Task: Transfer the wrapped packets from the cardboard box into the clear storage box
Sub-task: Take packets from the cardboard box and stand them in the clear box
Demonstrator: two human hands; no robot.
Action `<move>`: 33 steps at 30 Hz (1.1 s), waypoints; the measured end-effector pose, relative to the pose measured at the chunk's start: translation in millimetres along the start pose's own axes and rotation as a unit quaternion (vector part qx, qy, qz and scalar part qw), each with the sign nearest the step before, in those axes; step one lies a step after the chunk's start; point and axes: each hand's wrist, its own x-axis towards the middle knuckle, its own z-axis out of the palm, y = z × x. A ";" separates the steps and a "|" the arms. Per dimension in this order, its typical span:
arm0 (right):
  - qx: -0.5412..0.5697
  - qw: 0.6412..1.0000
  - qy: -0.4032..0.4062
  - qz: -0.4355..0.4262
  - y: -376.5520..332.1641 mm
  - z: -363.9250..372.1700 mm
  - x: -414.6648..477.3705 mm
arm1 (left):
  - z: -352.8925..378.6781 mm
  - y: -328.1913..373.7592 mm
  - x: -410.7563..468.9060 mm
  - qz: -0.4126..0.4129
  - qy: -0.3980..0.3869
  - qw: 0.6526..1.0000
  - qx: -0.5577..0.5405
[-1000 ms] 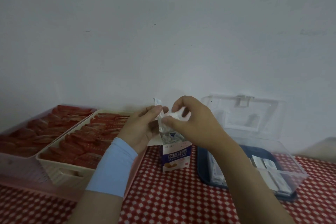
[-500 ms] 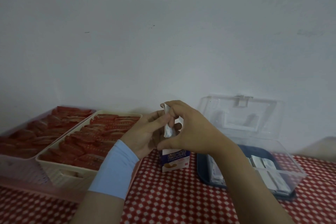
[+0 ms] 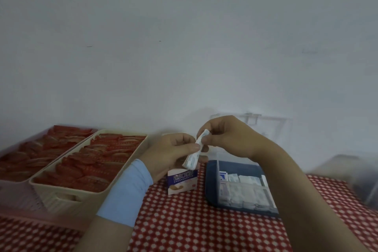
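Above the cardboard box [image 3: 182,182], left hand [image 3: 169,154] and right hand [image 3: 230,138] pinch a slim, pale wrapped packet [image 3: 192,158] — tilted.

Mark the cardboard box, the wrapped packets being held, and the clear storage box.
cardboard box [image 3: 182,182]: head view, on its printed front face.
wrapped packets [image 3: 192,158]: head view, on the bundle's lower half.
clear storage box [image 3: 211,186]: head view, on its dark blue left wall.

The cardboard box [image 3: 182,180] carries on its purple band white stylised characters over a small line of Latin capitals, both too blurred to read, as is the print on the wrapped packets [image 3: 193,157].
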 end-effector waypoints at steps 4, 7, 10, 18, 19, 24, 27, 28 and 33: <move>-0.033 0.999 0.032 0.025 0.6 -11.7 -13.6 | 18.5 1.6 2.6 0.076 0.104 0.943 0.306; 0.003 0.996 0.066 0.056 2.4 -20.5 -21.8 | 31.9 -1.4 6.2 0.104 0.133 0.950 0.262; 0.040 0.992 0.072 0.095 4.5 -32.2 -31.6 | 51.2 -0.2 10.3 0.109 0.142 0.951 0.251; -0.077 0.975 0.075 0.194 41.6 -54.8 -38.8 | 69.7 -13.3 26.4 0.075 0.037 0.860 0.503; -0.096 0.972 0.061 0.207 47.8 -53.1 -38.0 | 69.3 -14.3 26.6 0.079 0.009 0.841 0.535; -0.134 0.962 -0.004 0.236 64.0 -34.1 -32.8 | 77.5 -18.3 17.5 0.117 -0.110 0.708 0.687; -0.145 0.954 -0.033 0.259 66.4 -24.7 -29.7 | 78.9 -24.5 19.0 0.139 -0.135 0.633 0.749; -0.153 0.950 -0.039 0.268 65.9 -22.0 -29.5 | 78.6 -27.0 20.9 0.143 -0.141 0.604 0.771; -0.193 0.933 -0.073 0.297 66.9 -7.8 -25.7 | 76.5 -34.5 30.9 0.146 -0.147 0.582 0.786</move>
